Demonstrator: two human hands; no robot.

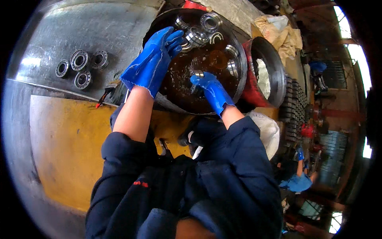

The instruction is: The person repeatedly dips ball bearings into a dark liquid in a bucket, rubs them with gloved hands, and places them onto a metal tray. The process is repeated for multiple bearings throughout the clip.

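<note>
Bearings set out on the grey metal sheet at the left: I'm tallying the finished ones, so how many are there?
4, clustered together: one leftmost, one above, one rightmost, one nearest. More sit in the basin, not counted.

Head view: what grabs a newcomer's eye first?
Two bright blue gloves over a round basin of brown liquid at top centre: the left hand reaches among the steel bearings in the basin, the right hand grips one. Four more bearings lie on the metal surface at upper left.
</note>
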